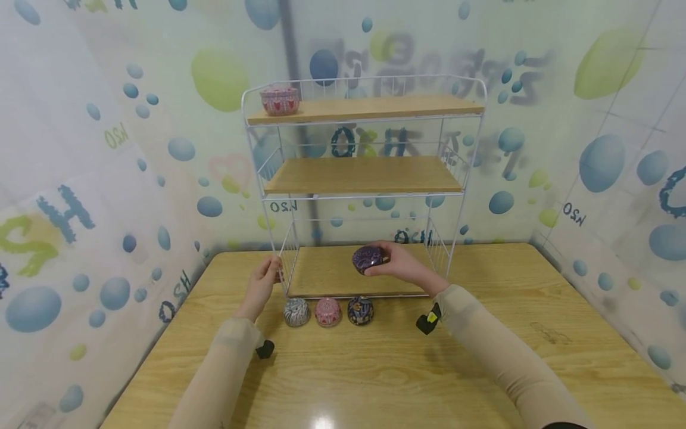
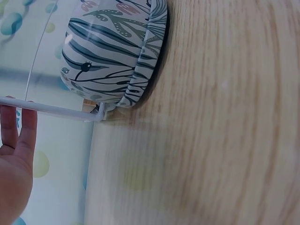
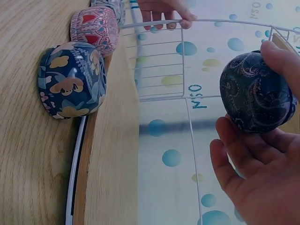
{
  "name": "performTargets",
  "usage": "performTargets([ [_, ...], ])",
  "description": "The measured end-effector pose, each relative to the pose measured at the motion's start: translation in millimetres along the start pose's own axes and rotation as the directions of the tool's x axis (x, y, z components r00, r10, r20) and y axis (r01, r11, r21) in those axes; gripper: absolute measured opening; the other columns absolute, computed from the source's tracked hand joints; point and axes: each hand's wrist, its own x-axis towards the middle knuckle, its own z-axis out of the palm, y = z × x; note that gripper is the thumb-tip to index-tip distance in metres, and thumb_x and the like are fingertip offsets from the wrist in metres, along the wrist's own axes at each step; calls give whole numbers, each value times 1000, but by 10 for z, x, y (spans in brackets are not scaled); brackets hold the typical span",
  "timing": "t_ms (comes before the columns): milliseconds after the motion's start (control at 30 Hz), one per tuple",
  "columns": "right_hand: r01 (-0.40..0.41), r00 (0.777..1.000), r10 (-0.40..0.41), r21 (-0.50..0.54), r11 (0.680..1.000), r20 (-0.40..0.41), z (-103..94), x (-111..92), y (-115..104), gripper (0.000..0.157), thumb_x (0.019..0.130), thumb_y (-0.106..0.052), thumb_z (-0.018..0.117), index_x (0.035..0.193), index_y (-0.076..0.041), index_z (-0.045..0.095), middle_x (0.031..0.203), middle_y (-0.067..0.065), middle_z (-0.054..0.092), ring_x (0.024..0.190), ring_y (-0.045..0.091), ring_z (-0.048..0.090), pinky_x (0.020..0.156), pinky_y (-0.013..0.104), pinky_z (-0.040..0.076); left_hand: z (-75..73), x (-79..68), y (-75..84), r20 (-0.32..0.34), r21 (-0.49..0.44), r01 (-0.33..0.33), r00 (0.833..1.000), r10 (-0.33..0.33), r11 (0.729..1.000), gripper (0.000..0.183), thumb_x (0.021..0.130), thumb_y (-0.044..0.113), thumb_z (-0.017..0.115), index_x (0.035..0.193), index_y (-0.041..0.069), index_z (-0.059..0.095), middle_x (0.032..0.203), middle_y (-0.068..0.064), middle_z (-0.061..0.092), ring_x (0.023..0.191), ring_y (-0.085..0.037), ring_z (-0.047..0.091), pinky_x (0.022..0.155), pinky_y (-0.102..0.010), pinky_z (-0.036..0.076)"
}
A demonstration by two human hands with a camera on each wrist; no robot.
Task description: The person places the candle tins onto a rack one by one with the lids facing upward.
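Observation:
My right hand (image 1: 403,263) holds a round dark purple tin (image 1: 367,259) with a paisley pattern above the bottom shelf (image 1: 324,271). In the right wrist view, the thumb and fingers pinch this paisley tin (image 3: 255,91) from opposite sides. My left hand (image 1: 262,280) grips the front left post of a white wire rack (image 1: 271,229); its thumb and fingers lie on either side of the post in the right wrist view. On the table before the rack stand a grey-white leaf-patterned tin (image 1: 296,312), a pink heart-patterned tin (image 1: 328,312) and a navy floral tin (image 1: 361,311).
Another pink patterned tin (image 1: 280,101) sits at the left end of the top shelf (image 1: 375,109). The middle shelf (image 1: 367,174) is wooden too. The rack stands at the back of the wooden table (image 1: 343,375), near a printed curtain (image 1: 214,149).

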Motion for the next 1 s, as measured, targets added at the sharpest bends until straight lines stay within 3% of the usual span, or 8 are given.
performTargets([
  [200,6,1000,-6,-4,1000,-1,-11,11,-28,72,80,-26,80,138,1,46,123,18,58,107,31,59,82,39,54,-8,2,4,-2,-15,13,1000,-13,1000,40,104,31,44,103,-9,52,88,-6,51,88,-33,56,74,-24,52],
  [467,49,999,-49,0,999,-21,-19,3,-159,66,81,-22,79,135,1,49,123,17,58,108,30,58,87,41,52,13,-104,325,18,-14,44,999,-44,999,35,106,19,41,105,-15,49,89,-14,51,89,-36,55,79,-33,53],
  [733,80,994,-80,-5,997,-70,-88,42,-207,64,79,-19,80,134,-1,52,120,17,61,106,31,60,83,40,53,-1,-14,80,11,-39,52,999,-52,998,33,105,22,43,104,-10,50,89,-10,53,81,-19,58,76,-27,53],
  [1000,86,995,-86,14,996,-45,-129,91,-252,66,81,-21,79,137,-2,50,123,17,59,105,30,60,83,41,53,7,16,-28,-15,3,27,1000,-26,1000,44,104,34,43,106,-10,49,91,-10,52,90,-34,56,74,-24,52],
])
